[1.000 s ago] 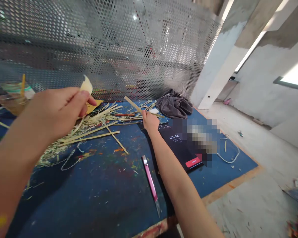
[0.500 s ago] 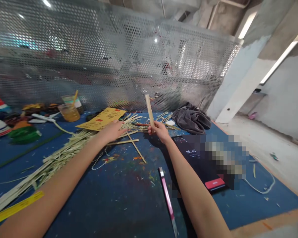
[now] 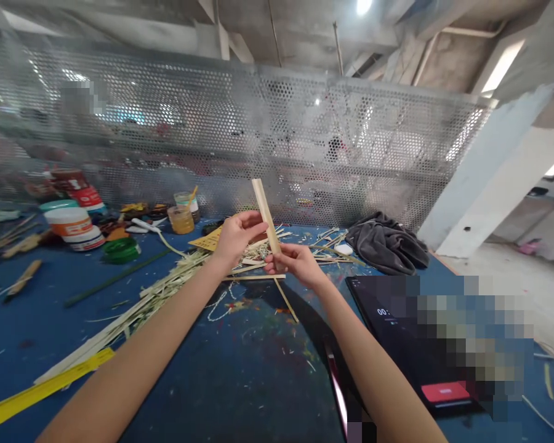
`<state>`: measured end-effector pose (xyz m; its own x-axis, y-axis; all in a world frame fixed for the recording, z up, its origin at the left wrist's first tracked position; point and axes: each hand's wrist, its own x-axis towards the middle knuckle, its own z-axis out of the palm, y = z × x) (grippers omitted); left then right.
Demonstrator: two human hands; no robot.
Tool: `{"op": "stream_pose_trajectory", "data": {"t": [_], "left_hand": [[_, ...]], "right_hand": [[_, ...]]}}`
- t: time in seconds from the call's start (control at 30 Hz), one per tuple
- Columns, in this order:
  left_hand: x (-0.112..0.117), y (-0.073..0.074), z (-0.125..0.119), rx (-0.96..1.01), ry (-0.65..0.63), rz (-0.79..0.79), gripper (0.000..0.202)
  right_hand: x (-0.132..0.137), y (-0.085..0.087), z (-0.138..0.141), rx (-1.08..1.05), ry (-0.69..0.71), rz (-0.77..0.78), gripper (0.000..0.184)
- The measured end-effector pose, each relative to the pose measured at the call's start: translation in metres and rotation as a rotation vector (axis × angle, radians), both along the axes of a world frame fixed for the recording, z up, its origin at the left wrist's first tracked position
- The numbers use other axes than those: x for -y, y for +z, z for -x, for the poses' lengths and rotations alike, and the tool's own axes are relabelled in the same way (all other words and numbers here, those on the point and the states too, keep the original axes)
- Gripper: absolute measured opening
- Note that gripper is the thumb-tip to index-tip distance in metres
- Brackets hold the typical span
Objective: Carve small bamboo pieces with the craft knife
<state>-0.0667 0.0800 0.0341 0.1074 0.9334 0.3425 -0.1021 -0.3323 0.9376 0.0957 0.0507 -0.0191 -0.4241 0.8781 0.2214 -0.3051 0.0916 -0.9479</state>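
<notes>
Both my hands hold one flat pale bamboo strip (image 3: 261,203) that stands nearly upright above the blue table (image 3: 203,381). My right hand (image 3: 292,263) pinches its lower end. My left hand (image 3: 237,235) grips it a little higher, thumb and fingers closed round it. Below and behind the hands lies a heap of bamboo strips and shavings (image 3: 166,288), with two strips crossed (image 3: 277,288) just under my right wrist. A pink utility knife (image 3: 337,394) lies by my right forearm, partly hidden by it.
A tablet with a timer (image 3: 406,344) lies at the right. A grey cloth (image 3: 388,245) sits at the back right. Paint jars (image 3: 74,224), a green roll (image 3: 120,249) and a cup with a brush (image 3: 182,216) stand back left. A yellow ruler (image 3: 37,389) lies near left. A perforated metal screen (image 3: 277,147) closes the back.
My right hand lifted the bamboo strip off the table and raised it upright. My left hand put down a small pale piece, came across and took hold of the strip. The view tilted up.
</notes>
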Motion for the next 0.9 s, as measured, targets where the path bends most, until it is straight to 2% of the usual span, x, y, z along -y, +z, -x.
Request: {"op": "stream_pose_trajectory", "data": {"t": [0.2,0.43,0.73,0.83,0.9], "left_hand": [[0.007,0.008,0.0,0.219,-0.071,0.072,0.034],[0.009,0.012,0.001,0.373,-0.189,0.178,0.014],[0.015,0.015,-0.004,0.438,-0.264,0.249,0.016],[0.016,0.016,-0.005,0.444,-0.269,0.253,0.028],[0.017,0.016,-0.005,0.436,-0.267,0.241,0.022]], "right_hand": [[0.005,0.008,0.007,-0.007,-0.041,-0.028,0.038],[0.012,0.017,0.012,-0.001,-0.075,-0.079,0.037],[0.018,0.021,0.018,0.079,-0.023,-0.078,0.039],[0.016,0.019,0.019,0.08,-0.023,-0.067,0.042],[0.015,0.018,0.02,0.074,-0.029,-0.066,0.044]]}}
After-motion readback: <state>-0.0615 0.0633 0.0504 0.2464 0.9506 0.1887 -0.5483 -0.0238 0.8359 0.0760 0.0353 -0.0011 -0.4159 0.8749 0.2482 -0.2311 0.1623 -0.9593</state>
